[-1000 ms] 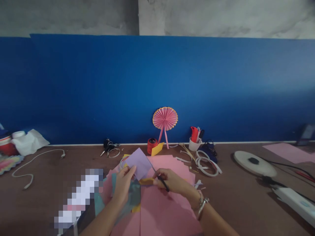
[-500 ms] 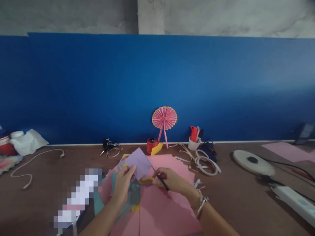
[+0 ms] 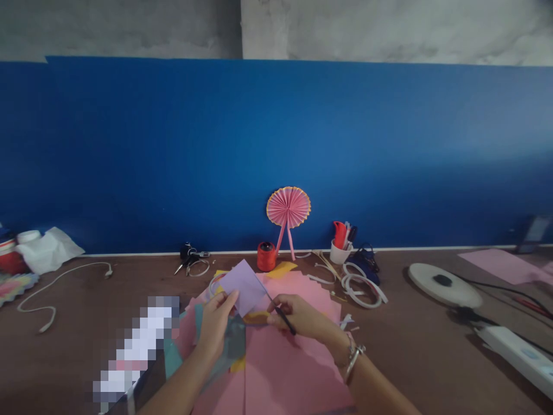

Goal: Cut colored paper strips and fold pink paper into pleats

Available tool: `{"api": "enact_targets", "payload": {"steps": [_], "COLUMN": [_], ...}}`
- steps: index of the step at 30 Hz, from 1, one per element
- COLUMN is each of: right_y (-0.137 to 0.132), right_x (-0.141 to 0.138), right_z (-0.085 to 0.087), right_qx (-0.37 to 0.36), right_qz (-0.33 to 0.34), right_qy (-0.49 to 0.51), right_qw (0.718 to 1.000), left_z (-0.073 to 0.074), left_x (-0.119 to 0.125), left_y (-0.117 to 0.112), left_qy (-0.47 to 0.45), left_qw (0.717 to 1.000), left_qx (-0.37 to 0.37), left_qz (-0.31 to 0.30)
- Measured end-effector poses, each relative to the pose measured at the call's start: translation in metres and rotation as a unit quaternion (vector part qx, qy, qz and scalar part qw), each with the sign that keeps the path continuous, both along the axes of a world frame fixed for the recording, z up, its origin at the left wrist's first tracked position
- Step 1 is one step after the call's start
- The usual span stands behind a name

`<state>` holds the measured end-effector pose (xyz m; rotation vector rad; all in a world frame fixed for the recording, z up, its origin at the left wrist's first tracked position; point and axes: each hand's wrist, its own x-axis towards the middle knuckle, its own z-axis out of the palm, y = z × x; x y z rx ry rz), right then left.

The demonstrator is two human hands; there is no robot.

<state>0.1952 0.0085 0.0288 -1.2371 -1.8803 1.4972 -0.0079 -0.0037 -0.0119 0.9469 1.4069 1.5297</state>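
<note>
My left hand (image 3: 216, 323) pinches a small lilac paper sheet (image 3: 242, 285) at its lower edge and holds it up above the table. My right hand (image 3: 300, 316) is closed on a pair of scissors (image 3: 276, 308) with dark handles; the thin blades point up-left to the lilac sheet's right edge. Under both hands lie pink paper sheets (image 3: 280, 369), with teal and yellow scraps beside my left wrist. A bracelet sits on my right wrist.
Brown table (image 3: 423, 346) against a blue wall. At the back: pink paper fan (image 3: 288, 208), red thread spool (image 3: 266, 256), white cup with pens (image 3: 339, 251), white rings (image 3: 363, 285), keys (image 3: 192, 260). White cable (image 3: 56, 288) at left. White round stand (image 3: 444, 285) and power strip (image 3: 518, 354) at right.
The yellow scrap leaning on the red spool has dropped flat onto the table. My hands, the lilac sheet and the scissors have barely moved.
</note>
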Motion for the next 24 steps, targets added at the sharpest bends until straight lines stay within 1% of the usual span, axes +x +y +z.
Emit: {"api": "enact_targets", "payload": {"steps": [3, 8, 12, 15, 23, 24], "right_y": [0.0001, 0.0002, -0.001, -0.0011, -0.0005, -0.0006], "right_x": [0.0007, 0.0012, 0.0004, 0.0004, 0.0013, 0.0011], "right_z": [0.0003, 0.0011, 0.0036, 0.0041, 0.0046, 0.0047], "right_qx": [0.002, -0.002, -0.007, -0.011, -0.006, -0.008], "right_qz": [0.005, 0.007, 0.005, 0.003, 0.001, 0.0], "right_qy": [0.005, 0.003, 0.002, 0.007, 0.008, 0.008], "right_qw": [1.0, 1.0, 1.0, 1.0, 1.0, 1.0], "left_z": [0.0004, 0.0008, -0.0024, -0.0041, 0.0002, 0.0003], "left_x": [-0.0004, -0.0009, -0.002, -0.0025, -0.0008, -0.0005], "left_y": [0.0, 0.0002, 0.0013, 0.0021, -0.0002, -0.0002], "left_qy": [-0.01, -0.013, -0.019, -0.02, 0.0, 0.001], "left_qw": [1.0, 1.0, 1.0, 1.0, 1.0, 1.0], "left_qx": [-0.005, -0.005, 0.009, 0.006, -0.002, -0.004], "left_qz": [-0.023, -0.015, -0.022, -0.023, -0.017, -0.007]}}
